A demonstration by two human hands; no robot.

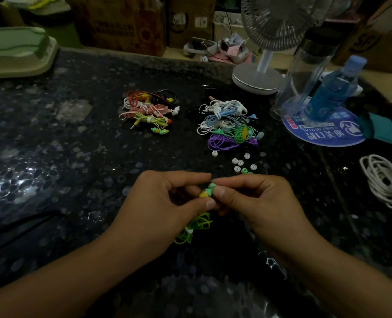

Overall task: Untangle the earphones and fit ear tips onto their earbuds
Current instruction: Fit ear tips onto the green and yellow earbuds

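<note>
My left hand (167, 198) pinches a yellow earbud (203, 193) above the dark table. My right hand (252, 198) pinches a green ear tip (211, 187) that sits against the earbud's end. The earbud's green cable (191, 228) hangs bundled below my hands. Several loose white and green ear tips (241, 165) lie just beyond my right hand. Two piles of coiled earphones lie farther back: a red, pink and yellow pile (150, 111) at the left and a white, blue, green and purple pile (229, 125) at the right.
A fan's round base (255, 80) stands at the back right, beside a clear jar (305, 74) and a blue bottle (332, 90) on a blue round hand fan (323, 134). A coiled white cable (385, 180) lies at the right edge. A green tray (18, 53) sits back left.
</note>
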